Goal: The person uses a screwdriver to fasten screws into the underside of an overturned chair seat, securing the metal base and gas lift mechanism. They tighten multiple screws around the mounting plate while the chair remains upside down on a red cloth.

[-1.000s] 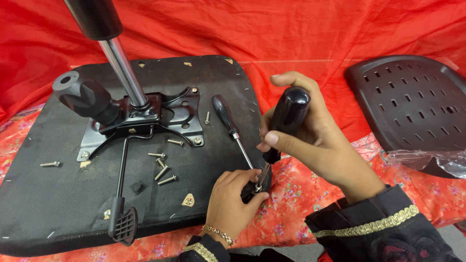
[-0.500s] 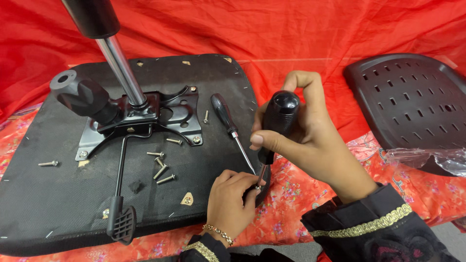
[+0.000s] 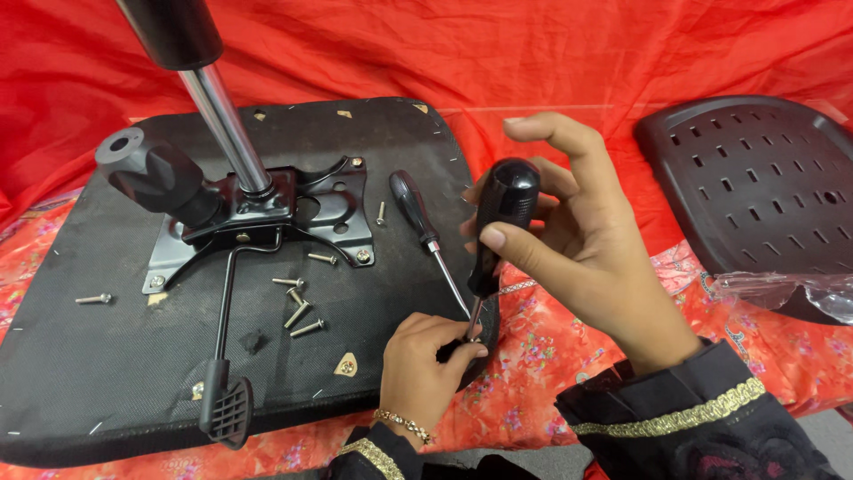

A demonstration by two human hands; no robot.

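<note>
Head camera looks down on an upturned black chair seat (image 3: 107,373) lying on red cloth (image 3: 533,62), with both your hands at its near right edge. Your right hand (image 3: 577,249) is closed around the black handle of a screwdriver (image 3: 499,227), thumb across the front and index finger lifted off, the tool standing nearly upright with its tip pointing down at the seat's edge. Your left hand (image 3: 426,364) is pinched narrow around the shaft's lower end, fingertips right at the tip; whether a screw sits under them you cannot tell. A second screwdriver (image 3: 422,227) lies flat on the seat just left of the upright one. Loose screws (image 3: 298,311) lie scattered near the metal tilt plate (image 3: 329,209), from which a chrome gas cylinder (image 3: 222,116) rises. A perforated black backrest (image 3: 764,178) rests well apart, at right.
</note>
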